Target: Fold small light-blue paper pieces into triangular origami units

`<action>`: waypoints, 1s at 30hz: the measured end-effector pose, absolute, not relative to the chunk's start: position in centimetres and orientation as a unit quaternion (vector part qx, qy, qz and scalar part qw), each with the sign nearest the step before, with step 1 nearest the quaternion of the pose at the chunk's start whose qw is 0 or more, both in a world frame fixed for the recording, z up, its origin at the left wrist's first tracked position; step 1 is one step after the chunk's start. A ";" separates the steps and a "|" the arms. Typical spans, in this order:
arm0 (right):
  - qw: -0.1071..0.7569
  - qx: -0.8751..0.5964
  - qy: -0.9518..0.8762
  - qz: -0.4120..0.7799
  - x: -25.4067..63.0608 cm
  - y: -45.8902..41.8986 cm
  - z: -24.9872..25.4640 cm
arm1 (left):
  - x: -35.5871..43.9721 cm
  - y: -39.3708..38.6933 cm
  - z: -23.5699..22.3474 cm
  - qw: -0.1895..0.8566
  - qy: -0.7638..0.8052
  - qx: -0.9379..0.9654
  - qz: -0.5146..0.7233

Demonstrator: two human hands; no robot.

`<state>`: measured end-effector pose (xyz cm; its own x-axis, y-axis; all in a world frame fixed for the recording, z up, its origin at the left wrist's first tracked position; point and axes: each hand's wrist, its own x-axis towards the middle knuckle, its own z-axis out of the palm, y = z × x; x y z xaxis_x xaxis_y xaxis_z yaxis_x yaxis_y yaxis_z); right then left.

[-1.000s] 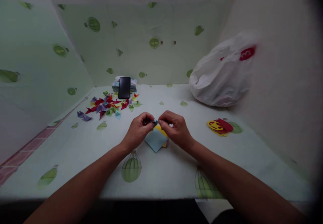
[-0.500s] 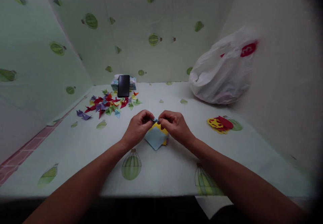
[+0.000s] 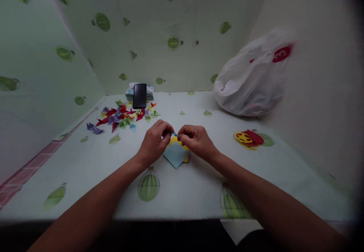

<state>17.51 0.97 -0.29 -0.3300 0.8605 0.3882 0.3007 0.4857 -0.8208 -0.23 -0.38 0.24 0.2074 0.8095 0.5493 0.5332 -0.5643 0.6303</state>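
Between my two hands is a small folded piece of blue paper, mostly covered by my fingers. My left hand pinches its left end with thumb and forefinger. At its right end, my right hand is closed in a pinch as well. Just below the fingers lies a stack of square paper sheets, with a light blue sheet on top and a yellow sheet showing from under it. The exact shape of the folded piece is too small to make out.
Many colourful folded paper birds lie at the back left. Behind them a black phone leans on a tissue box. A white plastic bag stands at the back right, with red and yellow paper cutouts in front of it.
My left hand has risen slightly and turned a little at the blue folded paper. My right hand keeps its pinch. The camera view has shifted a little.
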 end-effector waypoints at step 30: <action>0.389 -0.373 -0.753 0.378 17.4 1.4 -0.9 | -0.9 0.5 -0.2 0.117 0.415 0.798 0.422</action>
<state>17.44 1.44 -0.86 -0.4200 0.8551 0.3041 0.2671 0.4367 -0.8590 -0.93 0.45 -0.21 0.2997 0.7605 0.5761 0.5627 -0.6285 0.5370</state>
